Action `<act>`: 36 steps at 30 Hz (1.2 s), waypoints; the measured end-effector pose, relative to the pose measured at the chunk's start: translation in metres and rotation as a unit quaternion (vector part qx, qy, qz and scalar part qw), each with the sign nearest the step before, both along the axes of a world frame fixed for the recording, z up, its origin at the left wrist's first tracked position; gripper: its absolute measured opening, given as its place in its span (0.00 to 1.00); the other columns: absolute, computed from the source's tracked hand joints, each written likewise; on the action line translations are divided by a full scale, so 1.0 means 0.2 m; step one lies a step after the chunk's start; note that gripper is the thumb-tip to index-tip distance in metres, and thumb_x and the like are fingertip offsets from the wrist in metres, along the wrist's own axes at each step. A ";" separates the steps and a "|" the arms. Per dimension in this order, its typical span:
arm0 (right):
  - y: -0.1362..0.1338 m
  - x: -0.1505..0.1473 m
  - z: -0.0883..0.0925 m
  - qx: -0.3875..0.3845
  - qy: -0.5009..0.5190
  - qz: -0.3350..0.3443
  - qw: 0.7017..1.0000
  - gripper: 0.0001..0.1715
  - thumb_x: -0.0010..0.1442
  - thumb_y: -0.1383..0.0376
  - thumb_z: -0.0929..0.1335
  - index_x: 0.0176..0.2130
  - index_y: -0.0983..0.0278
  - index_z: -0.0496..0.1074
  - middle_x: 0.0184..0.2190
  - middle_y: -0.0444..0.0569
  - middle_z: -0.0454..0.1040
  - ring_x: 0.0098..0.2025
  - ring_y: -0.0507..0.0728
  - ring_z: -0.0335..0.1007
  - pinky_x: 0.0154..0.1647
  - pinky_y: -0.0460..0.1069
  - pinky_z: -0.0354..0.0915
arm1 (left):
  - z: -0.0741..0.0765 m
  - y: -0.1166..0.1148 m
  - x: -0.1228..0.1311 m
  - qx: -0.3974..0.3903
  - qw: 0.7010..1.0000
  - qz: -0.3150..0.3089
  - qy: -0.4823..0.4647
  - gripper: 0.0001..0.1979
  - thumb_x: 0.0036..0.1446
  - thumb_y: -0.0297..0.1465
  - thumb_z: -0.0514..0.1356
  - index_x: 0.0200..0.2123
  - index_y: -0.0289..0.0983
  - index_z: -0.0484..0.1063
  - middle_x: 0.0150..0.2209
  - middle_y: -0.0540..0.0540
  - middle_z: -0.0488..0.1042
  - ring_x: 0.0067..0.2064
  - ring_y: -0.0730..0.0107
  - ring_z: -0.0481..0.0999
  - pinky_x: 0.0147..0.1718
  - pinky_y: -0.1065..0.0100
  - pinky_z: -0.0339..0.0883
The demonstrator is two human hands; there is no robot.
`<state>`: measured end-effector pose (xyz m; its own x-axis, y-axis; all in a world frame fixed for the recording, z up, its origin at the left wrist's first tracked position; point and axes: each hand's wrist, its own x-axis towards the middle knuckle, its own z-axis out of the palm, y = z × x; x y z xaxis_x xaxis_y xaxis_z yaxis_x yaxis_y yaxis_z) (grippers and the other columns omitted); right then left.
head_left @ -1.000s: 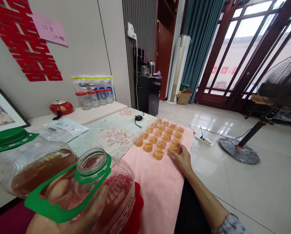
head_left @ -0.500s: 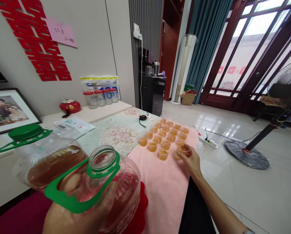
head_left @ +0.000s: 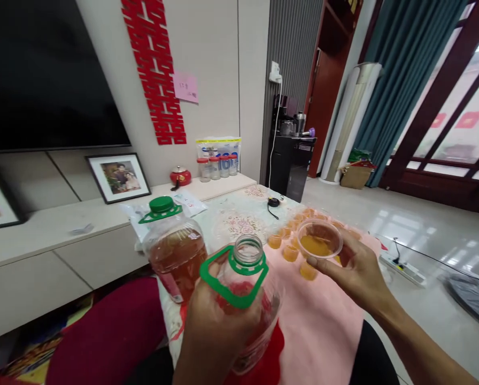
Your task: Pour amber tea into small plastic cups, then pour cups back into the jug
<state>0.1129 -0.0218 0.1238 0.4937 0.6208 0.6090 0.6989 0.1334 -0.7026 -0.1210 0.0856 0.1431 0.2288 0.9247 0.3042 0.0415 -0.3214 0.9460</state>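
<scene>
My left hand (head_left: 223,315) is wrapped round the neck area of an uncapped clear plastic jug (head_left: 265,315) with a green carry handle (head_left: 239,299). The jug stands on a red scalloped mat (head_left: 277,347). In my right hand (head_left: 354,267) is a clear plastic cup (head_left: 319,240) with amber liquid in it, raised above the table and tilted towards me. Beyond and below it, several similar filled cups (head_left: 290,252) stand in rows on a pink cloth (head_left: 303,310). A second jug (head_left: 177,251) with a green cap and reddish-brown liquid stands to the left.
A black tape measure (head_left: 273,202) lies on the flowered tablecloth (head_left: 239,224). Red-lidded jars (head_left: 214,168), a red pot (head_left: 180,176) and a framed photo (head_left: 119,177) line the white cabinet. A maroon stool (head_left: 107,331) is at left, a power strip (head_left: 403,270) on the floor at right.
My right hand has lifted the cup from among the rows and brought it nearer, towards the open jug. The view has turned left; my left hand still holds the jug.
</scene>
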 end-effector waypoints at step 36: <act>0.28 -0.19 0.46 0.062 -0.409 0.107 0.904 0.28 0.62 0.72 0.69 0.60 0.63 0.71 0.54 0.58 0.83 0.57 0.61 0.83 0.56 0.57 0.79 | -0.11 0.00 0.00 -0.060 0.996 -0.057 0.015 0.27 0.45 0.35 0.70 0.52 0.43 0.80 0.50 0.42 0.80 0.54 0.51 0.79 0.63 0.43 0.71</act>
